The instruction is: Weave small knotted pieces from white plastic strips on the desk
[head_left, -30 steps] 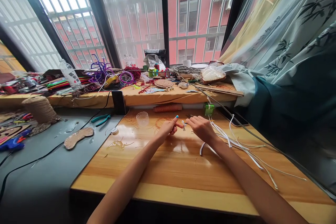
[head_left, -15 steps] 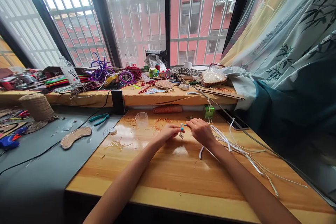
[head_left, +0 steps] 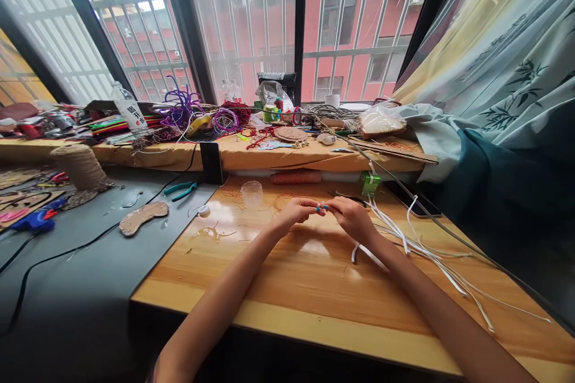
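Observation:
My left hand [head_left: 297, 213] and my right hand [head_left: 353, 216] meet fingertip to fingertip above the wooden table [head_left: 291, 287], both pinched closed on a small object too tiny to make out. Blue-painted nails show at the pinch. A white cord [head_left: 359, 250] curls from under my right wrist, and a bundle of white strips [head_left: 422, 248] trails off to the right across the table. A clear plastic cup [head_left: 252, 193] stands just beyond my left hand, next to loops of thin orange wire [head_left: 283, 198].
A black phone [head_left: 212, 163] leans upright at the table's back edge. Teal pliers [head_left: 180, 190], a cardboard sole shape [head_left: 143, 218], a twine spool [head_left: 79, 166] and a blue glue gun [head_left: 33, 221] lie on the grey mat. The cluttered sill holds a water bottle [head_left: 127, 112], purple wires, a green box [head_left: 369, 182].
My hands have drawn together, from slightly apart to fingertips touching over the small object. The camera has tilted a little, shifting the scene rightward and down.

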{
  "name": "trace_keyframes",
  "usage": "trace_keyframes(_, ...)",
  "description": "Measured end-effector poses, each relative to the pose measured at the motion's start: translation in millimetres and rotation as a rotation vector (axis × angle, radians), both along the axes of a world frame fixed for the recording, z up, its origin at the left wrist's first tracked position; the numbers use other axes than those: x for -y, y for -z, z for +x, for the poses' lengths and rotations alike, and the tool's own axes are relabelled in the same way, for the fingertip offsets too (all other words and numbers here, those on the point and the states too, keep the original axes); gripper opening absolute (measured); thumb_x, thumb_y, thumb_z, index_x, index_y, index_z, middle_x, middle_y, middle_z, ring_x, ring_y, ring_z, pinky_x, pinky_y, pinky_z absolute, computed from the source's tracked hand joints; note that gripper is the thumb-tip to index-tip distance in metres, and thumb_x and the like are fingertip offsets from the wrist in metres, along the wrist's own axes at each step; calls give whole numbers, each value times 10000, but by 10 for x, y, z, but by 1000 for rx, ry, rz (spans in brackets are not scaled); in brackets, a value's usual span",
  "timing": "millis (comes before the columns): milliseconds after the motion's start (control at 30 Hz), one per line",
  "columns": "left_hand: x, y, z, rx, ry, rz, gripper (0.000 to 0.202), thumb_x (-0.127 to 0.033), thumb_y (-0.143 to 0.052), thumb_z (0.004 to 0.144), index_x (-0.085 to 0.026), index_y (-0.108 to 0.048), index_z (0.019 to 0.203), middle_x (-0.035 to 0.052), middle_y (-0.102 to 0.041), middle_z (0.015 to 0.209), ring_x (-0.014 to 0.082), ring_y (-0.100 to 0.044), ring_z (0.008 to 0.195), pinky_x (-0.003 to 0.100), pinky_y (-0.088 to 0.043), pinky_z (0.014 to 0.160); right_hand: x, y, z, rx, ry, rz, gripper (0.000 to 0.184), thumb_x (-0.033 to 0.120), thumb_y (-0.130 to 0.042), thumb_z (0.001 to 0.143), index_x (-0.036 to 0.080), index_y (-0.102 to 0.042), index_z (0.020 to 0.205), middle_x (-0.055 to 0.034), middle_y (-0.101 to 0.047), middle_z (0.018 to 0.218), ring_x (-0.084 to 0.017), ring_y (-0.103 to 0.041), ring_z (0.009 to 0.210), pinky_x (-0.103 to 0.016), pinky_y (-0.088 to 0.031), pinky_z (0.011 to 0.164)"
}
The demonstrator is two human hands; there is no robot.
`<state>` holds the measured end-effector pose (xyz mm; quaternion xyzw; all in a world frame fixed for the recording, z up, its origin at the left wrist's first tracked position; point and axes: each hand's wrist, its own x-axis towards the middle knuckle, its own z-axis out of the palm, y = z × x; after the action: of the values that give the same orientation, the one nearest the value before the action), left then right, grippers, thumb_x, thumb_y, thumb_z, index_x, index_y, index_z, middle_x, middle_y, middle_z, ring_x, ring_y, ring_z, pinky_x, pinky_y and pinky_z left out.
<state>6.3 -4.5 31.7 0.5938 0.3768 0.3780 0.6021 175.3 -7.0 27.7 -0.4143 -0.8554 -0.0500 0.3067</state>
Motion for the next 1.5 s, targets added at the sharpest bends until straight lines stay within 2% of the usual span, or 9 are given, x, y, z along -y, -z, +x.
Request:
trace_keyframes(100, -41, 54, -15, 64, 6, -37, 282, -229, -547, 596, -118, -631, 842, 8, -554, 609, 17, -238, 407, 200, -109, 412, 24, -13, -6, 128, -25, 88, 233, 219, -386, 831, 164, -613, 836, -44, -606, 745, -135, -503, 686, -230, -346, 656)
trace_keyframes(267, -80, 110, -8, 99, -118, -8, 220, -250, -582, 593, -118, -550, 765, -33, -503, 529, 14, -302, 368, 182, -163, 383, 65, -33, -34, 336, -67, 191, 256, 199, -359, 844, 176, -612, 872, -48, -608, 736, -136, -499, 683, -245, -308, 657)
trace_keyframes(400, -70, 102, 16, 131, -209, -24, 229, -230, -590, 601, -148, -446, 759, -42, -525, 525, 13, -310, 327, 173, -176, 359, 75, -18, -63, 424, -31, 220, 271, 200, -344, 849, 155, -606, 795, -49, -599, 700, -136, -490, 655, -251, -284, 631)
trace_keyframes(533, -62, 80, 33, 151, -255, -83, 191, -234, -553, 654, -148, -429, 770, -24, -551, 555, 13, -321, 303, 178, -181, 341, 55, 20, -58, 430, 32, 228, 254, 187, -357, 841, 152, -593, 755, -53, -588, 689, -140, -478, 656, -255, -267, 629)
trace_keyframes(633, -71, 76, 30, 197, -248, -101, 188, -250, -539, 676, -142, -443, 796, 3, -583, 626, 12, -340, 309, 180, -201, 344, 40, 41, -39, 422, 68, 231, 229, 167, -370, 829, 153, -584, 751, -50, -579, 692, -148, -465, 658, -258, -260, 635)
trace_keyframes(900, -57, 112, 31, 164, -107, -97, 239, -193, -604, 618, -113, -496, 816, 15, -574, 601, 7, -348, 360, 171, -218, 391, 9, 64, 1, 444, 127, 265, 193, 124, -393, 804, 152, -582, 781, -54, -564, 694, -171, -447, 680, -274, -240, 625)
trace_keyframes(1100, -60, 152, 61, 145, -150, -114, 299, -222, -661, 539, -119, -541, 793, -22, -514, 609, 4, -328, 400, 171, -198, 393, 16, 35, 11, 434, 159, 293, 211, 109, -373, 810, 142, -578, 772, -62, -560, 691, -171, -436, 673, -279, -231, 623)
trace_keyframes(1233, -45, 130, 41, 19, -107, -125, 293, -289, -636, 561, -121, -594, 797, -34, -477, 539, 9, -275, 393, 184, -132, 391, 33, 8, 9, 440, 179, 314, 223, 110, -354, 820, 140, -574, 798, -62, -556, 693, -172, -433, 674, -279, -233, 632)
trace_keyframes(1500, 29, 29, 23, -167, -124, 1, 241, -278, -580, 586, -115, -652, 749, -50, -376, 421, 46, -259, 423, 216, -139, 421, 39, 23, 0, 419, 176, 299, 222, 124, -353, 824, 146, -569, 776, -57, -560, 696, -166, -444, 679, -276, -237, 640)
